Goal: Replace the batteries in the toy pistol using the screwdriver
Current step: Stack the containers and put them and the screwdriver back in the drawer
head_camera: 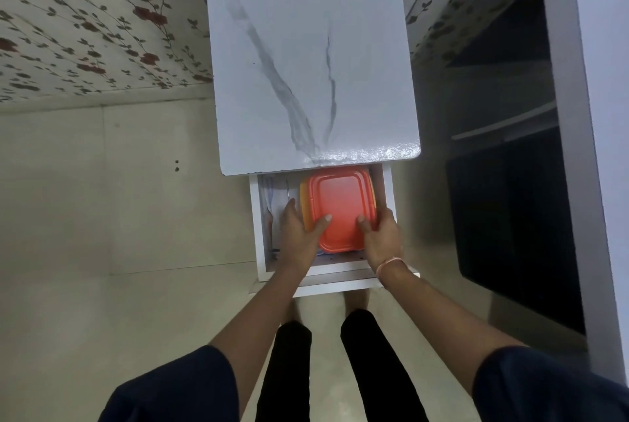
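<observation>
An orange plastic box [340, 203], rectangular with rounded corners and a smooth lid, is gripped by the left hand [299, 231] at its 8 o'clock edge and the right hand [379, 234] at 4 o'clock. The fingers [290, 209] are curled round the sides and the thumbs pressed on the lid. The box is held in the open white drawer [256, 217], at 6 o'clock of the glossy marble-patterned counter [306, 81]; its contents cannot be seen.

The worktop [313, 74] fills the upper middle of the frame. Just below it a drawer [256, 234] stands pulled out. A lidded box [340, 203] sits in the drawer's right part, with papers [276, 198] to its left. The left hand [299, 234] grips the box's left side and the right hand [383, 234] its right side.
</observation>
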